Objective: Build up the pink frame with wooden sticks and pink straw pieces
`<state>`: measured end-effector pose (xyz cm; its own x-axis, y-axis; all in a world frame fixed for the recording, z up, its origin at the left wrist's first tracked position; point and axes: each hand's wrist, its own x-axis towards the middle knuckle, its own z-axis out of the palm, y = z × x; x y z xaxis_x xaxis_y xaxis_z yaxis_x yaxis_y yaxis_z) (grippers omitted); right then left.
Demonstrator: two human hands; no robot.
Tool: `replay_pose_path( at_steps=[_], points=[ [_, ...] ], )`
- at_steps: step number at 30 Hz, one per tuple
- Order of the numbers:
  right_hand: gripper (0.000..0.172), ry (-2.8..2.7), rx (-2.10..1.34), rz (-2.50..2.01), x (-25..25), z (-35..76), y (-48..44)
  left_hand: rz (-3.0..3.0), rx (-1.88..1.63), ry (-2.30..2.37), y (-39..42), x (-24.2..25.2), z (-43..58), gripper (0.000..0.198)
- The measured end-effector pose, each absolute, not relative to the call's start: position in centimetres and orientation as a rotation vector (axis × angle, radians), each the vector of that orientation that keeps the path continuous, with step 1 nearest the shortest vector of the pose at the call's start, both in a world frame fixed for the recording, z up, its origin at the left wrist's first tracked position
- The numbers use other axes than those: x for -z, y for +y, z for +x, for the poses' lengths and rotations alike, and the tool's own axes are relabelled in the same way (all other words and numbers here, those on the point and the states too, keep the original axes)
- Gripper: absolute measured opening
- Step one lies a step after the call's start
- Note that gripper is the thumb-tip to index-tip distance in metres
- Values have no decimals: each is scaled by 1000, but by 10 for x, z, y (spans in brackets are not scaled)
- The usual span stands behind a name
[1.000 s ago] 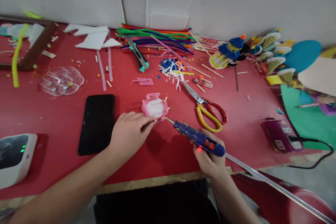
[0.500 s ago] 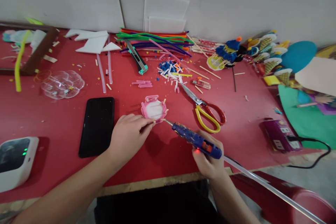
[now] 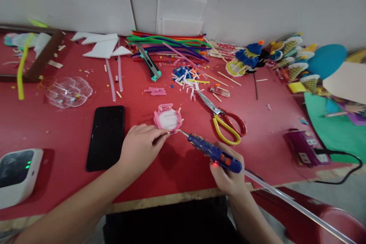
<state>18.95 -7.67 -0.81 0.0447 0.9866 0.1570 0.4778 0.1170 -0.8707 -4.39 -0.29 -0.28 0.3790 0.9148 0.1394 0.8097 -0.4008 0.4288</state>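
In the head view my left hand (image 3: 141, 143) pinches the near edge of a small ring-shaped craft piece (image 3: 168, 119), which has a white base and pink strips with short wooden pegs around its rim. My right hand (image 3: 228, 167) is wrapped round a blue glue gun (image 3: 213, 151) with a red light glowing on it. The metal nozzle points left and meets, or nearly meets, the rim close to my left fingertips. A long clear glue stick (image 3: 297, 204) sticks out of the gun's back end. Scissors (image 3: 220, 116) with red and yellow handles lie beyond the gun.
Left of the piece lie a black phone (image 3: 105, 137) and a clear plastic palette (image 3: 69, 92). Behind are a green utility knife (image 3: 148, 62), colourful pipe cleaners (image 3: 168, 45) and cut pink strips (image 3: 155, 91). A purple box (image 3: 307, 146) with a cable stands at the right.
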Motion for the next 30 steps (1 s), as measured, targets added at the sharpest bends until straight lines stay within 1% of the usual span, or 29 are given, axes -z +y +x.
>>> replay_pose_path(
  at_steps=[11,30],
  points=[
    [6,-1565,-768,-1491,9,191,-77,2347,-517,1519,-3,2,-43,20],
    [8,-1595,-715,-1502,9,189,-77,2351,-510,1514,-3,4,-44,20]
  ],
)
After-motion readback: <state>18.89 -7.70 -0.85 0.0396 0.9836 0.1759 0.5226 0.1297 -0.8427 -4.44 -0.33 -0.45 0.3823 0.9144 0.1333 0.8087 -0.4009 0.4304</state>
